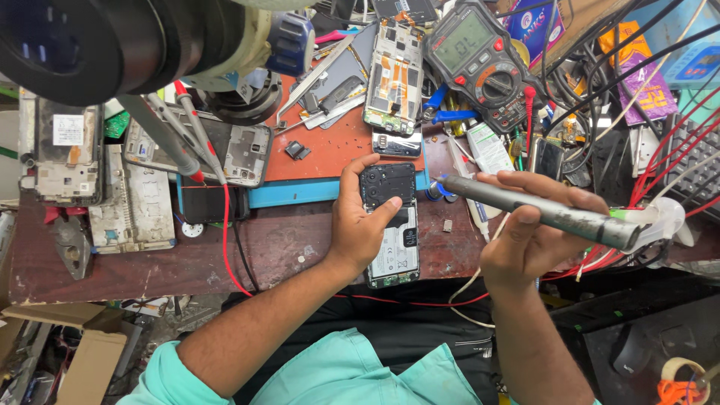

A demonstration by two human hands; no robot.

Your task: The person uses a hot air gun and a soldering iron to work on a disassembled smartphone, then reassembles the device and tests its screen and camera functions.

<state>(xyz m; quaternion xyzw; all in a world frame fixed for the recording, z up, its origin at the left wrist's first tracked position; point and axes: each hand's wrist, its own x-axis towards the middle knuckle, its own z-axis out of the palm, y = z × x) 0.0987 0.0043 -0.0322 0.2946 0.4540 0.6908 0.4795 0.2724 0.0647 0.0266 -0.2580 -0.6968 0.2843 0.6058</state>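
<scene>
Left hand: the left hand (pixel 358 225) grips an open phone (pixel 391 225) by its top, thumb on the black part.
Right hand: the right hand (pixel 529 225) is wrapped around a grey electric screwdriver (pixel 540 211).
Screwdriver tip: it points at the top right of the phone.
Phone: it lies on the brown table (pixel 150 259), just below the orange mat (pixel 330 154).
Far side: a meter (pixel 480 60) sits among wires.

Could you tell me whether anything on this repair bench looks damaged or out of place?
The opened black phone under the left hand has its back removed, internals exposed. The right hand holds a grey pen-shaped electric screwdriver. Stripped phone frames lie scattered around the orange mat.
</scene>
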